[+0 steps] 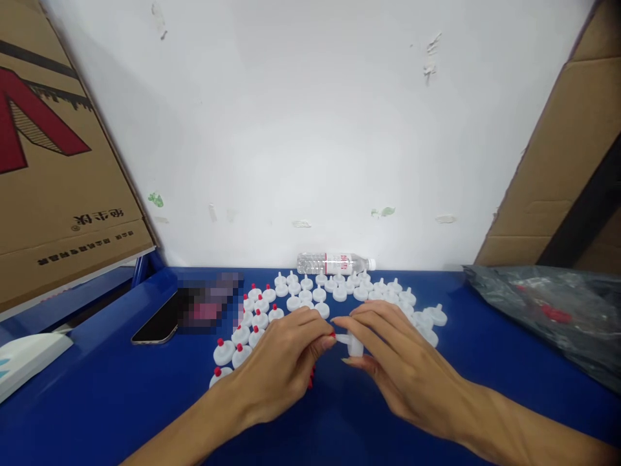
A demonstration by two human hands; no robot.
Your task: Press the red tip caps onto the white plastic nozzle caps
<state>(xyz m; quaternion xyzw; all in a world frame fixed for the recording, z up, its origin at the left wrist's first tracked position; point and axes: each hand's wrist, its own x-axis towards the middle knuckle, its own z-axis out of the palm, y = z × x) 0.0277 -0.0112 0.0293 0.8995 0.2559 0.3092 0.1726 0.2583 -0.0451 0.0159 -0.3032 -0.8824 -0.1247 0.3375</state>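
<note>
My right hand [398, 359] grips a white nozzle cap [356, 346] turned on its side, its thin spout pointing left. My left hand [284, 362] pinches a small red tip cap [332, 335] right at the end of that spout; whether the two touch I cannot tell. Beyond my hands stand several white nozzle caps [339, 293] with bare spouts. To the left, several more white caps [224, 351] wear red tips. Some red pieces [311, 377] lie partly hidden under my left hand.
A clear plastic bottle [334, 263] lies against the white wall. At left are a phone [162, 320] and a white object [32, 359] on the blue table [121, 401]. Cardboard [63, 162] stands on the left. A grey plastic bag [548, 317] with red pieces lies at right.
</note>
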